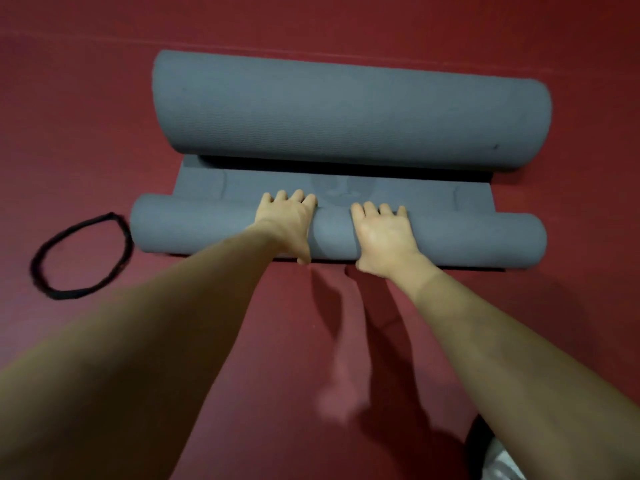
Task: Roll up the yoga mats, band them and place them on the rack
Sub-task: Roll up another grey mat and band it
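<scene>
Two hands, both on the near roll [207,230] of one grey yoga mat [381,194]: left hand [289,225] and right hand [382,237] side by side mid-roll, fingers curled over its top, thumbs on the near side, gripping it. Mat lies on red floor [86,98], its far end curled into one bigger roll [346,112], a flat strip between the two. One black band [83,258] looped on the floor just left of the near roll, apart from it. Open floor all around the mat.
</scene>
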`<state>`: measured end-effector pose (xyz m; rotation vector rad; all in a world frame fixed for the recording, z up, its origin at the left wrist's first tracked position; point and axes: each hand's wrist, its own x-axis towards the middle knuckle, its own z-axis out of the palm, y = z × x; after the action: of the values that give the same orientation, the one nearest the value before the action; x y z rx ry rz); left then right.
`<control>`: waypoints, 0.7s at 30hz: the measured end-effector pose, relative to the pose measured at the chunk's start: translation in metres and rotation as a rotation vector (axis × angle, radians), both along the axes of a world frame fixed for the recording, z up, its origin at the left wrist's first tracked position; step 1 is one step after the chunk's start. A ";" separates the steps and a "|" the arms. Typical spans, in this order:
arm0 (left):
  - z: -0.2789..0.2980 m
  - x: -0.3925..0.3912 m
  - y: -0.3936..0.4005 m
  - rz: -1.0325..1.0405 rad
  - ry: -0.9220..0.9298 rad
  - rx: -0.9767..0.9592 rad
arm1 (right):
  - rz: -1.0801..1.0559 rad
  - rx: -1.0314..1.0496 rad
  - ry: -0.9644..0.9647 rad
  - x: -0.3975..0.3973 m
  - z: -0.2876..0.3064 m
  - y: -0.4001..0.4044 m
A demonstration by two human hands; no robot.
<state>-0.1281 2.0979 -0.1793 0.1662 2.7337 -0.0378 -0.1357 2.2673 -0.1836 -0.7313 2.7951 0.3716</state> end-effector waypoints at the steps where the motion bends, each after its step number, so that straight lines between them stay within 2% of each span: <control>1: 0.001 0.009 0.000 0.006 -0.025 -0.002 | -0.005 -0.005 -0.017 0.010 0.001 0.000; 6: 0.001 0.048 0.001 0.016 -0.104 0.009 | -0.009 -0.007 -0.073 0.049 0.005 0.000; 18: 0.003 0.104 -0.012 -0.005 -0.056 0.219 | 0.078 -0.060 -0.099 0.088 0.005 0.006; 21: 0.000 0.115 -0.017 -0.043 0.048 0.253 | 0.051 -0.089 -0.103 0.091 0.005 0.008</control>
<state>-0.0128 2.0810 -0.1792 0.2977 2.7739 0.2973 -0.0449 2.2755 -0.1782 -0.8188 2.7150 0.2138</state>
